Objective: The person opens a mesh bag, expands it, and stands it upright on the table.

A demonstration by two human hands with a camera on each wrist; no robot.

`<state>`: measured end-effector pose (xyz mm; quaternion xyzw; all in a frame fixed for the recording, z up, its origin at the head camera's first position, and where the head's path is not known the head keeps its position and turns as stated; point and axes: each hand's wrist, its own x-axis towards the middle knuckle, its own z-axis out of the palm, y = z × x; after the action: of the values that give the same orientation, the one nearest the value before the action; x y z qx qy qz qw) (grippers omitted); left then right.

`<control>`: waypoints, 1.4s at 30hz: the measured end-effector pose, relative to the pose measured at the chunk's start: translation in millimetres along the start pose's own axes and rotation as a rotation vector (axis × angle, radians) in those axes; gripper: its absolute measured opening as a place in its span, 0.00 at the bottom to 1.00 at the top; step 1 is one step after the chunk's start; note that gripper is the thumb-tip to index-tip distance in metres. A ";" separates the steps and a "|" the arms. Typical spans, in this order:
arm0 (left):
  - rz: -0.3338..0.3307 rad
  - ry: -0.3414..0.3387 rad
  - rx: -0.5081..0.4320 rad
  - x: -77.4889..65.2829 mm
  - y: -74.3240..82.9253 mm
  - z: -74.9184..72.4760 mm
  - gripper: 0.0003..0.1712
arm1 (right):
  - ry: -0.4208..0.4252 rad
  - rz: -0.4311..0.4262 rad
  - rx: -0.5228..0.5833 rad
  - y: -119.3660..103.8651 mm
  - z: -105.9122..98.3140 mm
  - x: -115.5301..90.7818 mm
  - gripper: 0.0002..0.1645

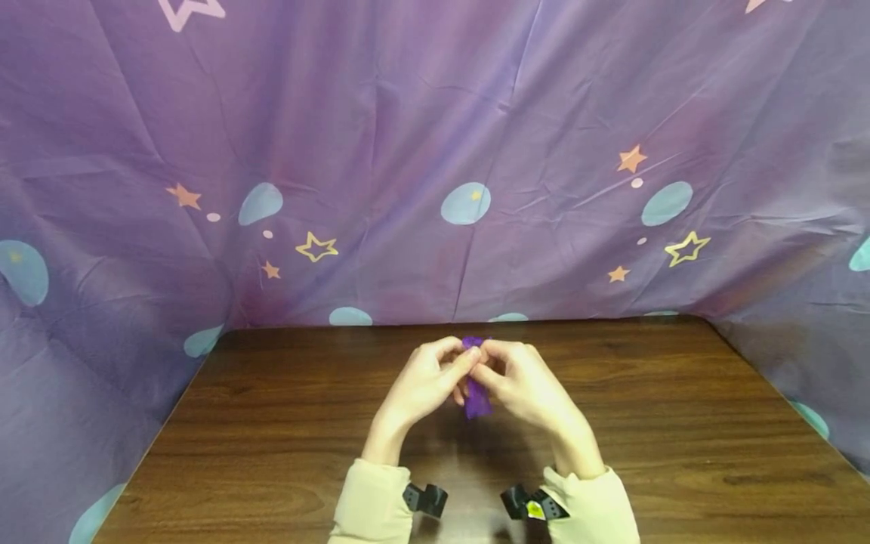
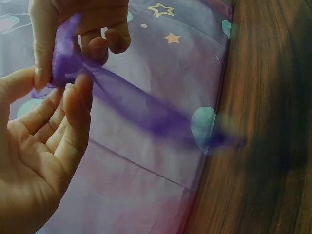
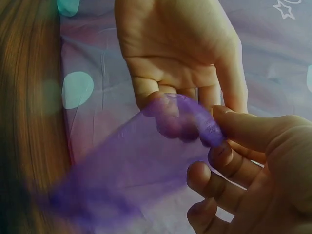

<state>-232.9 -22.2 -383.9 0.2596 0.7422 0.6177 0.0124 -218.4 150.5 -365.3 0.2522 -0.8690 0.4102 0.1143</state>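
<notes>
A strip of sheer purple fabric (image 1: 479, 400) hangs between my two hands above the dark table. My left hand (image 1: 423, 384) pinches its upper part between thumb and fingertips. From the other side, the thumb and index finger of my right hand (image 1: 533, 384) pinch the fabric too, fingertips of both hands meeting. In the left wrist view the fabric (image 2: 131, 100) bunches at the fingers and trails off, its far end blurred. The right wrist view shows the fabric (image 3: 136, 156) spread wide, with left-hand fingertips visible through it. The other right-hand fingers are loosely bent.
The brown wood-grain table (image 1: 272, 423) extends around the hands. A purple cloth backdrop (image 1: 408, 136) with stars and blue ovals rises along its back and sides. Black wrist cameras sit at the left cuff (image 1: 374, 495) and right cuff (image 1: 591, 502).
</notes>
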 end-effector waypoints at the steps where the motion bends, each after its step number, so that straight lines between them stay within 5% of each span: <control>1: -0.001 0.003 0.020 -0.3 0.5 -0.1 0.15 | 0.001 0.003 -0.010 0.3 0.6 0.1 0.14; 16: 0.017 0.115 0.194 0.1 5.3 0.7 0.09 | 0.034 0.063 -0.045 -0.3 1.3 0.3 0.18; 33: 0.022 0.200 0.015 0.9 5.1 -2.0 0.10 | 0.041 0.065 0.069 -0.1 -4.5 -0.4 0.22; 42: 0.046 0.129 0.025 -8.6 37.1 -4.0 0.09 | 0.039 0.072 0.206 -3.1 -6.5 -0.8 0.19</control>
<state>-213.1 -25.5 -351.4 0.2365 0.7429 0.6240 -0.0530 -216.1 154.1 -359.5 0.2232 -0.8282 0.5061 0.0898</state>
